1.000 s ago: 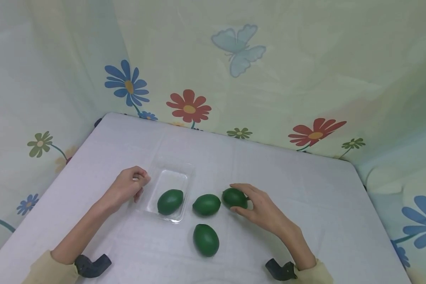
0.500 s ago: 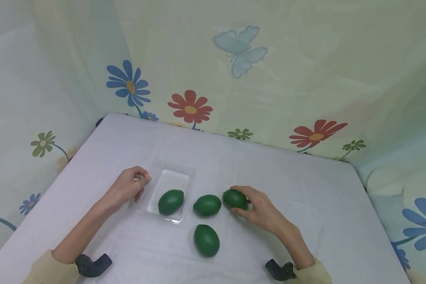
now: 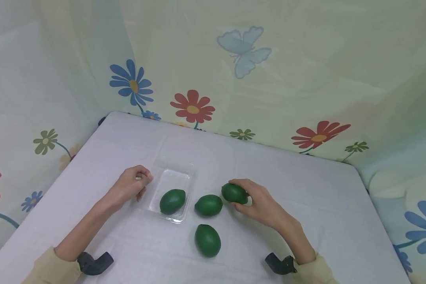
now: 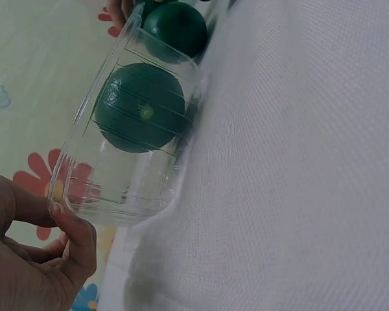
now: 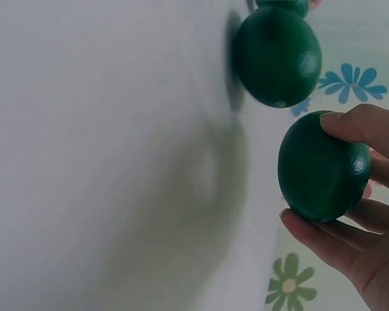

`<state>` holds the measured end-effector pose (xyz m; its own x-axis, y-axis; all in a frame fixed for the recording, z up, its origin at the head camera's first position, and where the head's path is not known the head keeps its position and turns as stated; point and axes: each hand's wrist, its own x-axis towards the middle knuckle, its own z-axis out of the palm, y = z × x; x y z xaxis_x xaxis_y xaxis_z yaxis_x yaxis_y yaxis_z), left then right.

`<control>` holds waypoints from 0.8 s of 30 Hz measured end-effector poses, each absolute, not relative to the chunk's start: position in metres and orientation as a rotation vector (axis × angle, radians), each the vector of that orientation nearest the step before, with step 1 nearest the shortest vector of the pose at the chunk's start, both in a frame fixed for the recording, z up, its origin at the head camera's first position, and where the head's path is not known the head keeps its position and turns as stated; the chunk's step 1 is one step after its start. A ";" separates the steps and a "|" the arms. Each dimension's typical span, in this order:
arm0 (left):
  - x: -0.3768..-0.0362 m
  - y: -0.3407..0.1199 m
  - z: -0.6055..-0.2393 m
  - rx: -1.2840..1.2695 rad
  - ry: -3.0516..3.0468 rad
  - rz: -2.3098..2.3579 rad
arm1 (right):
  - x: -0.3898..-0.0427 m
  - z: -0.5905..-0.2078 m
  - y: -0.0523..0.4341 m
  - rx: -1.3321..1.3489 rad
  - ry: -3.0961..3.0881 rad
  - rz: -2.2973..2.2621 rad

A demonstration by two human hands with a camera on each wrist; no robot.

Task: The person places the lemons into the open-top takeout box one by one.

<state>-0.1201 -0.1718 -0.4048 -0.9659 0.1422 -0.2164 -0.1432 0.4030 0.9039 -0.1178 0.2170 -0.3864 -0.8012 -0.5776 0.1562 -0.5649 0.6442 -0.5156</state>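
My left hand (image 3: 127,186) pinches the left rim of a clear plastic box (image 3: 176,178) between thumb and finger; the left wrist view shows this grip closely. One glossy green lime (image 3: 172,201) lies in the near part of the box. My right hand (image 3: 264,205) grips another lime (image 5: 321,168) between thumb and fingers. In the right wrist view, that lime hangs clear of the cloth, its shadow cast below. Between the box and my right hand lies a third lime (image 3: 208,205), with one more lime (image 3: 207,240) nearer me.
A white cloth (image 3: 269,165) covers the table. Behind it hangs a curtain (image 3: 305,59) printed with flowers and a butterfly. Dark curved pieces stick out at both cuffs, the left piece (image 3: 95,264) and the right piece (image 3: 280,264).
My right hand has raised its lime slightly off the cloth. The left hand keeps its hold on the box rim, and the other limes stay put. The head view has shifted slightly.
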 end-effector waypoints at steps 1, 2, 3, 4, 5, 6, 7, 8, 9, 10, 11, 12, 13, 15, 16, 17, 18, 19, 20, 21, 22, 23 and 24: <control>-0.120 -0.172 -0.405 0.000 2.398 1.592 | -0.119 -0.383 0.215 -1.001 2.827 -0.871; -0.121 -0.172 -0.405 0.000 2.395 1.596 | -0.120 -0.380 0.212 -1.016 2.825 -0.866; -0.121 -0.172 -0.406 -0.001 2.393 1.598 | -0.121 -0.377 0.208 -1.031 2.820 -0.864; -0.121 -0.172 -0.406 -0.003 2.390 1.601 | -0.123 -0.374 0.205 -1.044 2.817 -0.858; -0.121 -0.172 -0.406 -0.005 2.389 1.602 | -0.124 -0.371 0.200 -1.054 2.812 -0.857; -0.122 -0.172 -0.406 -0.008 2.387 1.604 | -0.125 -0.367 0.196 -1.061 2.807 -0.851; -0.122 -0.172 -0.406 -0.010 2.386 1.605 | -0.127 -0.364 0.192 -1.066 2.797 -0.851; -0.122 -0.171 -0.406 -0.011 2.385 1.606 | -0.128 -0.361 0.187 -1.068 2.787 -0.846; -0.122 -0.171 -0.406 -0.013 2.385 1.605 | -0.130 -0.358 0.182 -1.068 2.777 -0.837; -0.122 -0.171 -0.406 -0.013 2.385 1.605 | -0.131 -0.355 0.178 -1.069 2.767 -0.826; -0.122 -0.171 -0.406 -0.012 2.386 1.604 | -0.133 -0.352 0.173 -1.070 2.752 -0.817; -0.121 -0.171 -0.406 -0.011 2.387 1.605 | -0.135 -0.350 0.169 -1.071 2.736 -0.805; -0.121 -0.171 -0.406 -0.011 2.389 1.604 | -0.137 -0.348 0.164 -1.076 2.720 -0.795; -0.121 -0.170 -0.406 -0.009 2.392 1.604 | -0.142 -0.344 0.155 -1.092 2.696 -0.765; -0.121 -0.170 -0.406 -0.008 2.394 1.603 | -0.145 -0.342 0.150 -1.103 2.682 -0.756; -0.121 -0.171 -0.406 -0.008 2.395 1.602 | -0.148 -0.341 0.146 -1.112 2.672 -0.743; -0.121 -0.171 -0.406 -0.007 2.395 1.601 | -0.151 -0.339 0.141 -1.126 2.666 -0.727; -0.121 -0.171 -0.406 -0.006 2.395 1.600 | -0.154 -0.337 0.137 -1.143 2.661 -0.710; -0.121 -0.171 -0.406 -0.006 2.395 1.599 | -0.157 -0.336 0.132 -1.153 2.652 -0.694; -0.121 -0.171 -0.406 -0.006 2.395 1.596 | -0.159 -0.334 0.126 -1.161 2.639 -0.683; -0.121 -0.171 -0.407 -0.006 2.394 1.595 | -0.162 -0.333 0.121 -1.172 2.628 -0.670; -0.121 -0.171 -0.406 -0.007 2.392 1.594 | -0.165 -0.332 0.115 -1.181 2.616 -0.654; -0.122 -0.171 -0.406 -0.008 2.389 1.593 | -0.168 -0.332 0.109 -1.188 2.602 -0.641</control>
<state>-0.1216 -0.1714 -0.4064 -0.9638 0.1431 -0.2251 -0.1527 0.3959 0.9055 -0.1676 0.1089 -0.3318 -0.6533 -0.7570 -0.0101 -0.6659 0.5809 -0.4682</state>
